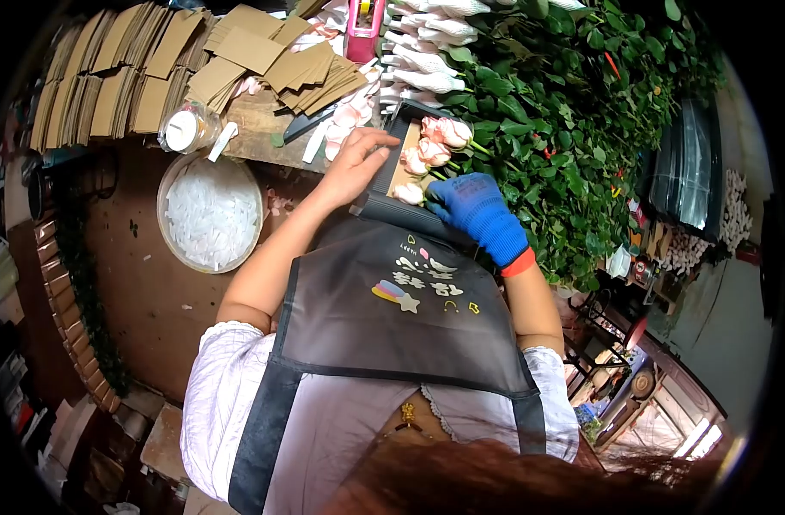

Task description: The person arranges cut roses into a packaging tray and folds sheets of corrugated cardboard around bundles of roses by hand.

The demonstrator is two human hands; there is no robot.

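A black tray (384,184) lies at the table's front edge with brown cardboard (403,160) inside. Several pale pink roses (435,153) rest on it, their green stems pointing right. My bare left hand (358,161) lies over the tray's left side, its fingers apart and nothing visible in them. On the right, my right hand (471,202) wears a blue glove and is beside the lowest rose; its fingers are curled round the stem area, and what they hold, if anything, is hidden.
Stacked cardboard pieces (118,39) and a clear jar (182,130) stand at the left. Behind are a pink tape dispenser (364,30) and white-wrapped bundles (422,60). Leafy stems (547,129) cover the right side. A round tub (210,215) of white strips sits below the table.
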